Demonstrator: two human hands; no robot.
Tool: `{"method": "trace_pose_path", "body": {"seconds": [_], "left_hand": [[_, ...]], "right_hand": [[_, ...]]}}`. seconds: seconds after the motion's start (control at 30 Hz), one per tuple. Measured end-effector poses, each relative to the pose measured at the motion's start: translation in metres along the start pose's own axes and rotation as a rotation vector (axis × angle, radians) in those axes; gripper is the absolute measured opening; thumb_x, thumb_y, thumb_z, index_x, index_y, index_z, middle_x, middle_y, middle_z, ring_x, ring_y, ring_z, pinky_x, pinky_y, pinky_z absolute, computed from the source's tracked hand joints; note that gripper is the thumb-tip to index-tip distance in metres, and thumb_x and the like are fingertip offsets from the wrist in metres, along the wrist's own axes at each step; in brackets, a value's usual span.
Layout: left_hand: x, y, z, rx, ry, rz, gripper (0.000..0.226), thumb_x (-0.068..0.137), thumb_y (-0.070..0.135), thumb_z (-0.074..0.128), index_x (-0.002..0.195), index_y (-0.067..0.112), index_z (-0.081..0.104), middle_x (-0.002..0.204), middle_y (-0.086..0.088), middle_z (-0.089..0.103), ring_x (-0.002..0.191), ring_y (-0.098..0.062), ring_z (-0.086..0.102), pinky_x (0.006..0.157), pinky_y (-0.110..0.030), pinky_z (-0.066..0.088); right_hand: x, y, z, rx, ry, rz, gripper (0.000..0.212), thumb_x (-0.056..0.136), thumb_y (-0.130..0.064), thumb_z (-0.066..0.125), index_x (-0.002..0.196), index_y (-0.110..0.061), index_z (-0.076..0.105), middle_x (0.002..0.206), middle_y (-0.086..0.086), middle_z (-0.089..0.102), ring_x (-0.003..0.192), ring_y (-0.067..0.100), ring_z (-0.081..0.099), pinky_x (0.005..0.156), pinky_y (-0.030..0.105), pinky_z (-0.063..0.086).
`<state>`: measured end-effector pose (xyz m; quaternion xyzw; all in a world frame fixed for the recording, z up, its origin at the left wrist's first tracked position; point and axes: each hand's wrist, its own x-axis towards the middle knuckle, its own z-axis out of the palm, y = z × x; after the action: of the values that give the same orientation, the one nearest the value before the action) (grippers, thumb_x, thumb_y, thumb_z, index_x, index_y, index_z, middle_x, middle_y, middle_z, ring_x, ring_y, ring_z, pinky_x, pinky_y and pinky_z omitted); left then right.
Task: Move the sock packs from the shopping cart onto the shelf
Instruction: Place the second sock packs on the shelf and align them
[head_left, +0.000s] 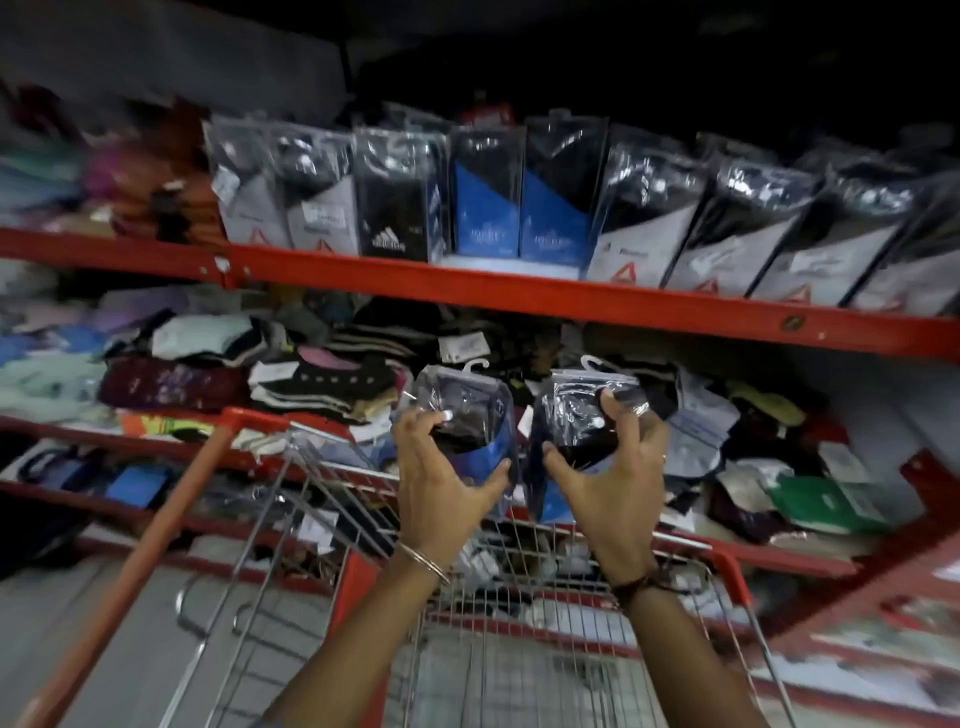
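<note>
Each hand is raised above the wire shopping cart (519, 613) with a sock pack in it. My left hand (441, 483) grips a clear-plastic pack with dark socks and a blue card (470, 410). My right hand (608, 478) grips a similar pack of dark socks (582, 410) with a white hanger hook on top. The two packs are side by side, in front of the middle shelf. Above, the red upper shelf (467, 283) carries a row of upright sock packs, among them two blue-carded ones (514, 208). More packs lie in the cart's basket, blurred.
The middle shelf holds a loose heap of socks and packets (311, 374). The cart's red handle bar (156, 530) slants at the left. A red diagonal shelf brace (883, 561) runs at the right. Folded cloth (67, 176) is stacked at the upper left.
</note>
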<state>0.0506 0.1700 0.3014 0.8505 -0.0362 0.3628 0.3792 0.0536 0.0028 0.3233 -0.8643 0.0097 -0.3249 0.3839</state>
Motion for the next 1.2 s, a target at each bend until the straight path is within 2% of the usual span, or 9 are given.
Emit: {"method": "trace_pose_path", "body": {"seconds": [0.07,0.23,0.43,0.5,0.6,0.83,0.97,1.1,1.2], "left_hand": [[0.027,0.014,-0.006,-0.013,0.048,0.041,0.077,0.062,0.03,0.084,0.118,0.01,0.035,0.124,-0.023,0.04,0.118,-0.037,0.044,0.095,-0.037,0.044],[0.099,0.04,-0.017,-0.135,0.207,0.108,0.074,0.061,0.023,0.087,0.113,0.001,0.038,0.12,-0.024,0.04,0.112,-0.031,0.044,0.095,-0.008,0.03],[0.162,0.043,-0.007,-0.219,0.32,0.15,0.073,0.062,0.029,0.086,0.108,0.014,0.032,0.115,-0.028,0.037,0.11,-0.041,0.041,0.099,-0.028,0.034],[0.176,0.043,-0.001,-0.221,0.338,0.172,0.071,0.064,0.034,0.084,0.106,0.014,0.031,0.113,-0.028,0.037,0.107,-0.041,0.042,0.096,-0.023,0.035],[0.189,0.043,0.007,-0.176,0.352,0.182,0.069,0.066,0.052,0.075,0.103,0.012,0.032,0.11,-0.026,0.041,0.098,-0.032,0.047,0.08,-0.007,0.032],[0.208,0.038,0.018,-0.09,0.315,0.177,0.075,0.061,0.049,0.081,0.104,0.014,0.031,0.114,-0.023,0.042,0.099,-0.027,0.05,0.047,-0.023,0.037],[0.22,0.032,0.023,-0.054,0.265,0.165,0.074,0.063,0.049,0.079,0.106,0.015,0.031,0.12,-0.022,0.04,0.098,-0.033,0.052,0.047,-0.025,0.035],[0.229,0.029,0.027,-0.014,0.22,0.147,0.072,0.065,0.051,0.075,0.109,0.016,0.03,0.125,-0.021,0.037,0.098,-0.035,0.053,0.049,-0.027,0.038],[0.232,0.028,0.031,0.006,0.192,0.124,0.072,0.066,0.049,0.075,0.111,0.016,0.029,0.128,-0.021,0.035,0.104,-0.036,0.052,0.05,-0.029,0.042]], "right_hand": [[0.02,-0.016,-0.007,0.044,0.061,-0.052,0.072,0.062,-0.033,0.085,0.124,-0.019,0.052,0.127,0.019,0.045,0.109,0.034,0.052,0.069,0.03,0.05],[0.073,-0.061,-0.019,0.118,0.268,-0.164,0.07,0.067,-0.034,0.083,0.126,-0.023,0.048,0.128,0.02,0.045,0.116,0.034,0.049,0.071,0.032,0.05],[0.129,-0.09,-0.004,0.162,0.413,-0.237,0.067,0.07,-0.039,0.079,0.126,-0.023,0.045,0.126,0.021,0.046,0.116,0.031,0.047,0.073,0.035,0.053],[0.143,-0.093,0.003,0.156,0.433,-0.237,0.069,0.069,-0.038,0.079,0.126,-0.024,0.043,0.127,0.022,0.045,0.113,0.034,0.049,0.068,0.037,0.055],[0.155,-0.094,0.013,0.14,0.448,-0.247,0.072,0.068,-0.034,0.081,0.127,-0.026,0.04,0.129,0.026,0.043,0.116,0.039,0.047,0.069,0.04,0.054],[0.169,-0.098,0.037,0.1,0.46,-0.244,0.074,0.066,-0.032,0.084,0.126,-0.025,0.041,0.128,0.026,0.045,0.115,0.038,0.048,0.072,0.036,0.051],[0.184,-0.111,0.043,0.046,0.443,-0.229,0.068,0.068,-0.035,0.079,0.127,-0.022,0.047,0.132,0.023,0.043,0.112,0.038,0.049,0.064,0.032,0.047],[0.2,-0.114,0.04,-0.014,0.429,-0.13,0.068,0.071,-0.039,0.077,0.129,-0.02,0.048,0.133,0.021,0.042,0.109,0.036,0.05,0.068,0.026,0.037],[0.202,-0.109,0.046,-0.003,0.439,-0.123,0.068,0.071,-0.039,0.078,0.128,-0.017,0.048,0.13,0.022,0.044,0.108,0.037,0.051,0.067,0.028,0.041]]}}
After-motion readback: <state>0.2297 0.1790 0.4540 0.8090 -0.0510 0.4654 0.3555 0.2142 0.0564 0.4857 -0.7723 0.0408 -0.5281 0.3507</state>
